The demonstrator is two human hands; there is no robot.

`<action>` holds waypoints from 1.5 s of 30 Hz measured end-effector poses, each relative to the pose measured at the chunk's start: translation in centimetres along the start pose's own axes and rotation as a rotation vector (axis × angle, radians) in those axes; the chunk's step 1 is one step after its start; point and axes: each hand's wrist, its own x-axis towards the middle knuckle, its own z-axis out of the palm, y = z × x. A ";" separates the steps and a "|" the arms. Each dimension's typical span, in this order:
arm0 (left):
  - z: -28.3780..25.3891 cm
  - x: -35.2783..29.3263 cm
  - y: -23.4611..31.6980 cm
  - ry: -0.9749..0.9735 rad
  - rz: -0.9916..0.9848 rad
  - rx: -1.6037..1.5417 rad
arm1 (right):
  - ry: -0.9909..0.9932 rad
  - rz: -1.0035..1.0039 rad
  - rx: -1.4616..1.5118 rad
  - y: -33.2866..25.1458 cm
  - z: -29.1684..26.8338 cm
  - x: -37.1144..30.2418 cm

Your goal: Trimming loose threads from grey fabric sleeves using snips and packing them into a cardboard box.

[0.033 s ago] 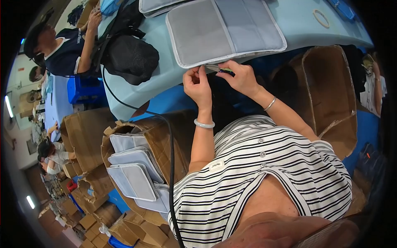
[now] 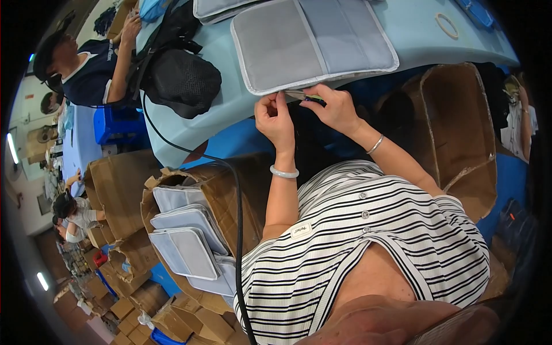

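Observation:
A flat grey fabric piece (image 2: 282, 49) with pale edging and two panels lies on the light blue table, its near edge at the table's front. Just below that edge, my left hand (image 2: 276, 122) is closed in a pinch, the thumb up against the trim. What sits between its fingertips is too small to make out. My right hand (image 2: 336, 109) grips small thread snips (image 2: 314, 99) with a dark and green handle. The metal blades point left, toward the left fingertips, close under the edging.
More grey pieces (image 2: 221, 8) lie farther back. A black mesh-covered bundle (image 2: 184, 80) is on the table's left, and a black cable (image 2: 237, 213) hangs past my left arm. Cardboard boxes stand either side, the left box (image 2: 230, 178) holding grey pieces (image 2: 184, 250). A co-worker (image 2: 92, 69) sits far left.

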 end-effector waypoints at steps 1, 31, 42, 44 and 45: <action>0.0 0.0 0.0 -0.001 0.012 0.004 | -0.008 0.004 -0.003 -0.1 0.0 0.0; -0.9 -0.9 0.0 -0.086 0.133 0.098 | 0.015 -0.013 -0.015 0.3 0.2 -0.4; 0.2 -0.1 0.3 0.016 0.101 0.038 | 0.030 -0.044 -0.028 0.1 0.3 -0.1; 0.2 -0.1 0.6 0.008 0.119 0.093 | 0.033 -0.046 -0.029 0.1 0.3 -0.1; 0.2 -0.1 0.6 0.007 0.119 0.093 | 0.029 -0.046 -0.030 0.1 0.3 0.0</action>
